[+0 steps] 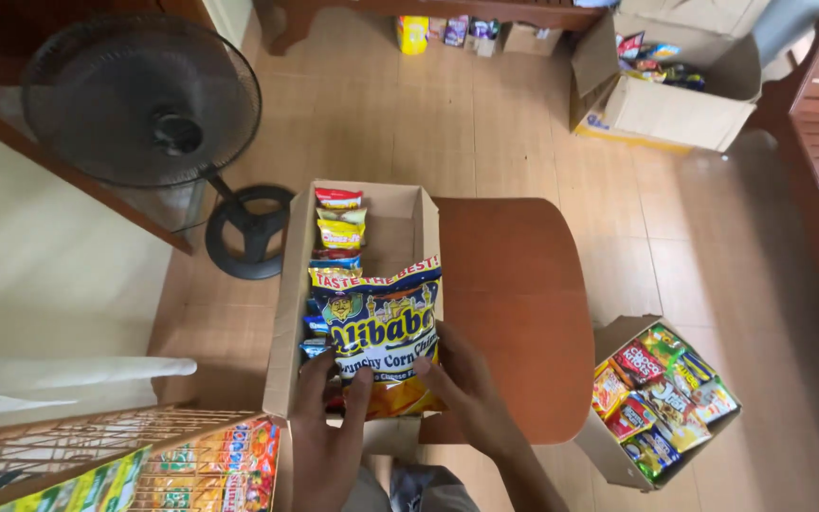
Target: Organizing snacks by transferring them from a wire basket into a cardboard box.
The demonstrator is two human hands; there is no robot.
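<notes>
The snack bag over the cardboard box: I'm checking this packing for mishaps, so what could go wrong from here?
1. The large snack bag is held by the left hand and right hand at its lower edge only; it could flop or slip.
2. The cardboard box overhangs the brown table on its left side; pressing down might tip it.
3. Small packets standing in a row could topple.

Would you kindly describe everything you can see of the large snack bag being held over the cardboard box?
The large snack bag is a glossy, flexible packet, blue in the middle with yellow and orange at top and bottom, bearing a cartoon figure and bold lettering. It looks sealed and full, held upright, tilted slightly, over the near end of the open cardboard box on the brown table. The left hand grips its lower left edge, the right hand its lower right. Smaller packets stand in a row behind it.
</notes>
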